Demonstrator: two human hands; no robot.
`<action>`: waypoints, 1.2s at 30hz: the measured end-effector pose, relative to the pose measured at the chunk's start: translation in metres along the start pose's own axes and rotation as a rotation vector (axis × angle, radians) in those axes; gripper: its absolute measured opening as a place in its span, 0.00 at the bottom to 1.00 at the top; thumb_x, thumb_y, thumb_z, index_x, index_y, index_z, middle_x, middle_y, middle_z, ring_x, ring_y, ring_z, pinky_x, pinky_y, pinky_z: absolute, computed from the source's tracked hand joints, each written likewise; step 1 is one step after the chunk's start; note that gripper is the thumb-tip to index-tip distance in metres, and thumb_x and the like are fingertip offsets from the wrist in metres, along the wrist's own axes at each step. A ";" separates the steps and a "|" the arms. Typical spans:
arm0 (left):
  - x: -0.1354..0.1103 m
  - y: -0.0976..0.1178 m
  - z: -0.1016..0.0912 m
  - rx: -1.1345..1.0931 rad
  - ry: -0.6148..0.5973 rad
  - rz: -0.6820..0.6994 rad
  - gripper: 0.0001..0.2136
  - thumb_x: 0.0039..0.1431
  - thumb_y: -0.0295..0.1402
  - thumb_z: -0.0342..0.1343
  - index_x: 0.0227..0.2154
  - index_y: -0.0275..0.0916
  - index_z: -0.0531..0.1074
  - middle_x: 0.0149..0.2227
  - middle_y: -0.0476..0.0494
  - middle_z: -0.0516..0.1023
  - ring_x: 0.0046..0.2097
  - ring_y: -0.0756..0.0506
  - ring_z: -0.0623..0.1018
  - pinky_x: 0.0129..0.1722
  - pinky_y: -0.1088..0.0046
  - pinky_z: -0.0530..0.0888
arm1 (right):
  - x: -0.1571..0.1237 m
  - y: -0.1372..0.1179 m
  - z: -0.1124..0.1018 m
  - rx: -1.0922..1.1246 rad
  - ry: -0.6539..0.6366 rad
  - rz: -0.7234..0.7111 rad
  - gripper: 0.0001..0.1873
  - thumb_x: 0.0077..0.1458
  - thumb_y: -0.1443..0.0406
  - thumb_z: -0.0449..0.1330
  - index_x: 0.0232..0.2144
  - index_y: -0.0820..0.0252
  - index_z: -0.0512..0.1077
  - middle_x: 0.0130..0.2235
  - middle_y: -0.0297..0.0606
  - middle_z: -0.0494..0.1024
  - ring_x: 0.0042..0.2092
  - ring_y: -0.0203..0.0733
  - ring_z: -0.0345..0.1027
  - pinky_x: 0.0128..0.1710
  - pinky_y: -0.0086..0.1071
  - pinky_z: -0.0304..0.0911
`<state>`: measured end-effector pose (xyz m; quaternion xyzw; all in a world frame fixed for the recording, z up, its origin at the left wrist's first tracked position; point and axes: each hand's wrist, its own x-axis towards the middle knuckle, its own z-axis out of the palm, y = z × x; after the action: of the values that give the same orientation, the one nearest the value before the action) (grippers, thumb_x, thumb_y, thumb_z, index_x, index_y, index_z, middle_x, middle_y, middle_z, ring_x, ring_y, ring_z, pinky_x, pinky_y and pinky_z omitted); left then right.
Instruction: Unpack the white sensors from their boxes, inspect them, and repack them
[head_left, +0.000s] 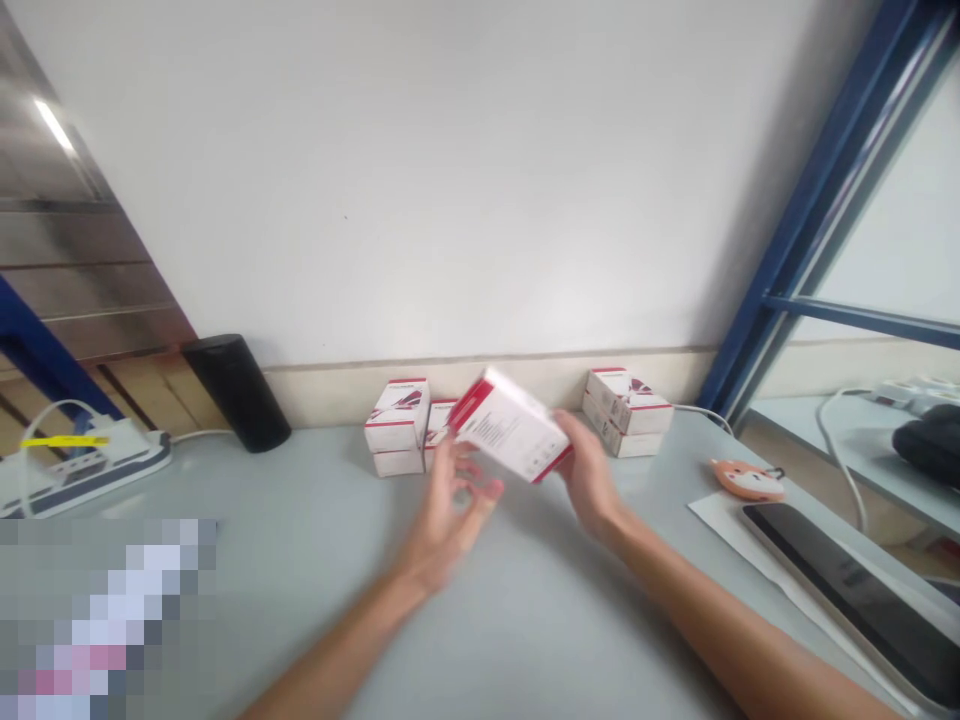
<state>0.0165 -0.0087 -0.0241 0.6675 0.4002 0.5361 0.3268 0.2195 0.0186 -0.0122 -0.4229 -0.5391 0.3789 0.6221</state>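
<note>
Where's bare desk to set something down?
Desk nearer than held box, between the forearms; also between black cylinder and left box stack. Crowded: right side, with orange pouch, paper, dark-screened device; far left, with power strip. Lower left: pixelated, can't tell.

Foremost box (pixel 514 430): looked like thin card, smooth, printed. Left box stack (pixel 397 425) and right box stack (pixel 626 410): showed the same smooth, paper-like faces. Tabletop (pixel 322 570): was smooth with a soft, satin sheen. Wall (pixel 487 200): appeared flat and matt. Black cylinder (pixel 238 395): looked matt (plastic, by appearance). Flat device (pixel 855 575): had a glossy, glass-like face. Sheet (pixel 721 515): was plain paper. Blue frame (pixel 810 210): resembled painted metal.
</note>
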 end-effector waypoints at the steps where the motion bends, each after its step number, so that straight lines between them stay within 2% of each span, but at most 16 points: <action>1: -0.002 0.000 0.005 -0.095 -0.045 -0.035 0.27 0.64 0.46 0.60 0.62 0.45 0.61 0.57 0.36 0.75 0.54 0.40 0.78 0.51 0.63 0.77 | -0.008 0.002 0.009 0.044 -0.112 0.069 0.25 0.66 0.44 0.52 0.36 0.57 0.74 0.33 0.36 0.77 0.33 0.43 0.68 0.31 0.34 0.67; 3: -0.001 0.002 0.006 -0.173 0.023 -0.079 0.25 0.67 0.48 0.58 0.62 0.45 0.62 0.59 0.36 0.75 0.58 0.39 0.77 0.55 0.61 0.76 | -0.022 0.000 0.020 -0.027 -0.249 0.084 0.23 0.68 0.46 0.52 0.42 0.57 0.75 0.40 0.38 0.80 0.39 0.45 0.72 0.40 0.38 0.70; 5: 0.002 0.005 -0.001 -0.089 0.096 -0.056 0.24 0.66 0.46 0.60 0.60 0.44 0.65 0.58 0.38 0.76 0.59 0.38 0.77 0.56 0.61 0.76 | -0.030 -0.005 0.022 -0.166 -0.295 -0.034 0.21 0.69 0.49 0.53 0.53 0.54 0.73 0.52 0.41 0.79 0.52 0.49 0.72 0.55 0.43 0.68; 6: 0.004 0.006 -0.005 -0.015 0.083 -0.030 0.24 0.64 0.45 0.62 0.59 0.44 0.66 0.57 0.39 0.77 0.58 0.38 0.77 0.56 0.60 0.76 | -0.032 -0.008 0.021 -0.220 -0.299 -0.108 0.22 0.70 0.51 0.53 0.59 0.52 0.69 0.58 0.42 0.76 0.58 0.50 0.70 0.61 0.46 0.64; 8: 0.006 0.008 -0.012 0.116 0.041 0.021 0.24 0.63 0.43 0.64 0.59 0.44 0.68 0.56 0.39 0.79 0.57 0.37 0.78 0.56 0.59 0.76 | -0.032 -0.012 0.018 -0.268 -0.281 -0.237 0.24 0.70 0.54 0.55 0.64 0.50 0.63 0.63 0.44 0.72 0.62 0.50 0.67 0.64 0.49 0.61; 10: 0.006 0.009 -0.015 0.189 0.009 0.059 0.24 0.63 0.41 0.63 0.60 0.43 0.67 0.56 0.39 0.79 0.57 0.37 0.79 0.55 0.59 0.76 | -0.029 -0.012 0.014 -0.298 -0.254 -0.303 0.23 0.69 0.56 0.56 0.62 0.51 0.63 0.61 0.45 0.74 0.58 0.50 0.71 0.61 0.49 0.65; 13: 0.005 0.007 -0.013 0.251 -0.011 0.099 0.24 0.63 0.37 0.62 0.60 0.42 0.67 0.59 0.38 0.78 0.60 0.36 0.77 0.58 0.58 0.75 | -0.026 -0.008 0.011 -0.366 -0.227 -0.323 0.21 0.66 0.58 0.59 0.58 0.52 0.63 0.55 0.44 0.78 0.51 0.49 0.74 0.55 0.49 0.69; 18: 0.002 0.002 -0.007 0.329 0.052 0.135 0.27 0.59 0.34 0.65 0.61 0.42 0.67 0.59 0.37 0.77 0.62 0.35 0.76 0.60 0.56 0.74 | -0.025 -0.009 0.010 -0.367 -0.232 -0.342 0.21 0.61 0.59 0.60 0.55 0.54 0.63 0.48 0.41 0.78 0.47 0.47 0.72 0.48 0.43 0.69; 21: -0.001 0.000 -0.007 0.419 0.024 0.242 0.26 0.59 0.31 0.64 0.60 0.44 0.67 0.58 0.39 0.78 0.59 0.36 0.77 0.58 0.57 0.75 | -0.023 -0.014 0.009 -0.317 -0.169 -0.296 0.10 0.67 0.57 0.54 0.44 0.55 0.69 0.40 0.37 0.78 0.40 0.43 0.71 0.41 0.37 0.67; 23: -0.002 0.001 -0.009 0.492 -0.048 0.375 0.27 0.58 0.25 0.61 0.60 0.46 0.67 0.57 0.41 0.78 0.58 0.38 0.78 0.59 0.56 0.74 | -0.020 -0.018 0.007 -0.318 -0.117 -0.244 0.19 0.72 0.54 0.47 0.33 0.55 0.69 0.32 0.34 0.75 0.34 0.41 0.69 0.37 0.35 0.64; 25: -0.004 0.002 -0.011 0.535 -0.088 0.456 0.30 0.57 0.22 0.59 0.62 0.48 0.66 0.57 0.41 0.78 0.57 0.39 0.78 0.60 0.56 0.73 | -0.019 -0.020 0.004 -0.342 -0.125 -0.247 0.24 0.73 0.52 0.45 0.29 0.55 0.68 0.29 0.34 0.73 0.32 0.40 0.68 0.37 0.35 0.63; 27: -0.004 0.003 -0.012 0.532 -0.042 0.415 0.31 0.58 0.24 0.61 0.63 0.49 0.64 0.58 0.41 0.78 0.58 0.39 0.78 0.60 0.56 0.73 | -0.019 -0.021 0.001 -0.343 -0.176 -0.325 0.20 0.73 0.53 0.46 0.35 0.55 0.71 0.35 0.36 0.77 0.37 0.43 0.71 0.40 0.37 0.65; 29: -0.003 0.003 -0.012 0.479 0.013 0.295 0.31 0.59 0.30 0.64 0.64 0.49 0.63 0.59 0.40 0.77 0.59 0.37 0.78 0.59 0.56 0.74 | -0.021 -0.021 0.001 -0.356 -0.252 -0.431 0.15 0.71 0.54 0.51 0.48 0.54 0.71 0.45 0.40 0.78 0.45 0.46 0.72 0.46 0.40 0.67; 31: -0.001 0.001 -0.013 0.397 0.032 0.190 0.31 0.60 0.35 0.65 0.65 0.47 0.62 0.60 0.37 0.76 0.60 0.36 0.77 0.59 0.55 0.75 | -0.022 -0.019 0.002 -0.412 -0.323 -0.517 0.20 0.67 0.55 0.57 0.57 0.52 0.68 0.51 0.43 0.76 0.48 0.48 0.71 0.48 0.43 0.68; 33: 0.001 0.000 -0.013 0.339 0.014 0.152 0.32 0.61 0.35 0.64 0.66 0.45 0.61 0.61 0.35 0.75 0.61 0.35 0.77 0.60 0.55 0.74 | -0.022 -0.017 0.002 -0.460 -0.340 -0.548 0.25 0.64 0.56 0.61 0.60 0.52 0.66 0.50 0.44 0.76 0.45 0.48 0.71 0.45 0.44 0.69; 36: 0.001 -0.002 -0.012 0.366 0.008 0.186 0.32 0.61 0.33 0.63 0.67 0.45 0.61 0.63 0.36 0.74 0.63 0.35 0.75 0.62 0.55 0.73 | -0.021 -0.018 0.000 -0.454 -0.312 -0.525 0.22 0.63 0.54 0.62 0.56 0.52 0.68 0.45 0.42 0.77 0.41 0.48 0.71 0.39 0.43 0.68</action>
<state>0.0049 -0.0065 -0.0227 0.7478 0.4287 0.4850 0.1477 0.2176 -0.0070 -0.0024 -0.3345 -0.7875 0.1375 0.4991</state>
